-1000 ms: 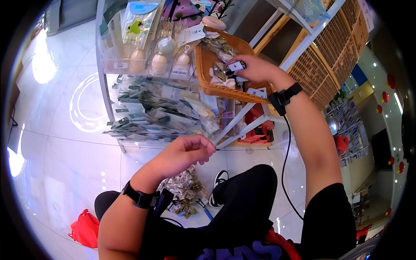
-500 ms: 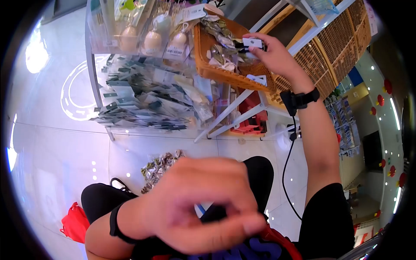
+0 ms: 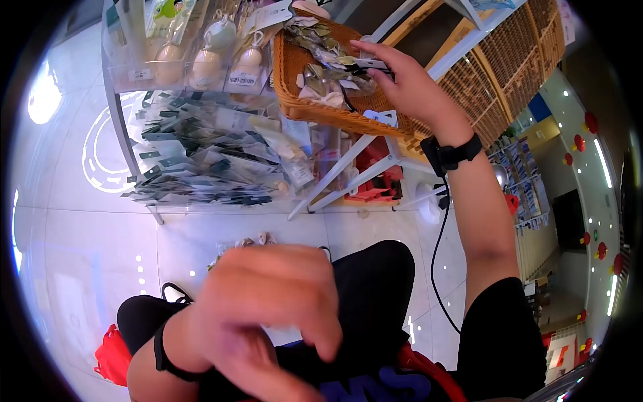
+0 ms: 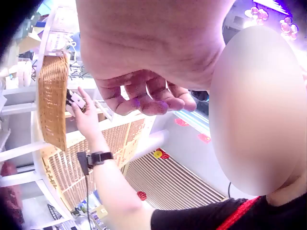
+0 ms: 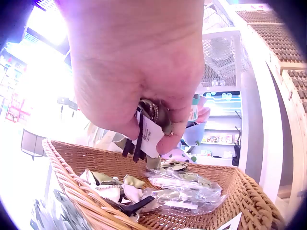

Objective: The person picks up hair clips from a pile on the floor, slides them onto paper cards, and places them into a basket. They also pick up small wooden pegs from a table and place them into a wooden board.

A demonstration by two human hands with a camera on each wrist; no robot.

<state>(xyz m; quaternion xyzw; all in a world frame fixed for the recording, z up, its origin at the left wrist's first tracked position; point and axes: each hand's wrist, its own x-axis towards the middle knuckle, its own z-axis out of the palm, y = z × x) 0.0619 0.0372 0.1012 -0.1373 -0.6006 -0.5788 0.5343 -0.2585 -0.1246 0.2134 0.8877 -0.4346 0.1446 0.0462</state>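
My right hand [image 3: 420, 90] is above a brown wicker basket [image 3: 341, 119]. In the right wrist view its fingers pinch an olive satin hair tie [image 5: 160, 115] with beaded trim, black elastic and a white tag [image 5: 151, 136]. More bow-shaped fabric pieces [image 5: 109, 192] in pale green and pink lie in the basket below, beside some in clear plastic bags [image 5: 192, 194]. My left hand [image 3: 268, 301], blurred in the head view, is raised in front of my body. Its fingers [image 4: 152, 106] hang loosely bent in the left wrist view, holding nothing.
Left of the basket, clear bins hold egg-shaped items [image 3: 205, 69] with barcode labels. Under them is a heap of bagged packets [image 3: 207, 164]. White metal legs [image 3: 345, 167] support the basket's side. A small pile [image 3: 264, 238] lies on the floor; a red bag [image 3: 112, 355] is at far left.
My right hand has risen from the basket's contents with the hair tie. My left hand has come up closer to the head camera, covering most of the floor pile, then shifted left.
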